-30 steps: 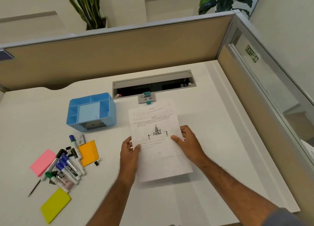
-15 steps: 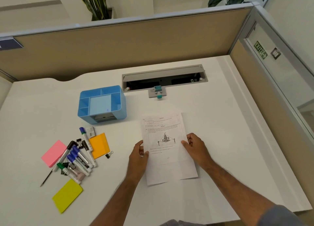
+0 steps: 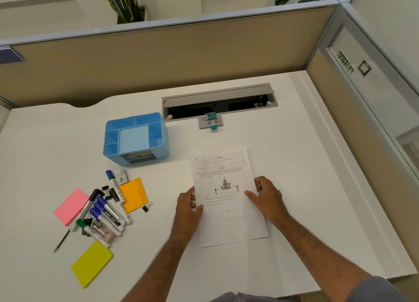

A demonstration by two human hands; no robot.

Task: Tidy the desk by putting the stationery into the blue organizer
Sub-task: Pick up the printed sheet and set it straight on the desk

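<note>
A white worktop (image 3: 294,156) sits in a corner. Tan walls (image 3: 158,63) with gray tops stand behind it and on the right. A long gray slot (image 3: 217,102) is cut into the worktop near the back. Green plants (image 3: 122,2) peek over the back wall. A glass pane (image 3: 371,93) is on the right.

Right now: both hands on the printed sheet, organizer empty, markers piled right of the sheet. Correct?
One thing is off: the markers are piled left of the printed sheet, not right, below the organizer. The head view shows it. The rest holds: the left hand and the right hand hold the sheet's edges, and the organizer's visible compartments are empty.
</note>
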